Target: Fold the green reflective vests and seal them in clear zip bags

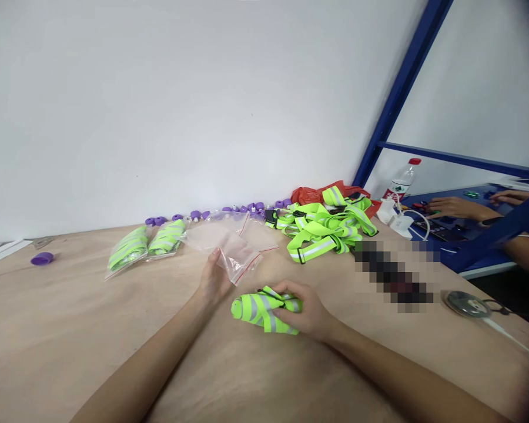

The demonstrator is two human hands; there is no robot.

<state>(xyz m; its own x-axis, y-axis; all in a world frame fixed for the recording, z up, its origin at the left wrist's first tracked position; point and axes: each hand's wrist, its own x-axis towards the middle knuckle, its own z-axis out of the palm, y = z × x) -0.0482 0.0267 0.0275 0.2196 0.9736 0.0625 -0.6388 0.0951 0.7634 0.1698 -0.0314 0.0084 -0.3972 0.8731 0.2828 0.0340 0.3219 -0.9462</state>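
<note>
Roll of yellow-green strap (249,310): we are gripping it in our right hand (306,308), thumb and fingers clamped around its end. With our left hand (214,279) we are pinching a clear bag (238,261) with a red seal line; the roll is sitting outside it, nearer to us and to the right of that hand.

Progress, judged from the layout: part-way. Two bagged bundles (127,248) are lying beyond and left of the left hand; we are counting these as done. The gripped roll is being held unbagged. Loose straps (321,229), with black buckles showing, are lying heaped beyond the right hand; we are reading these as what is left. Spare bags (198,238) are lying just beyond the left hand.

Writing: a bottle (399,182) is standing far beyond and right of the right hand; we are seeing a red-and-white label but are not making out its words. We are finding no legible print on bags or straps. Pixelation is masking a dark object (392,279) right of the right hand.
</note>
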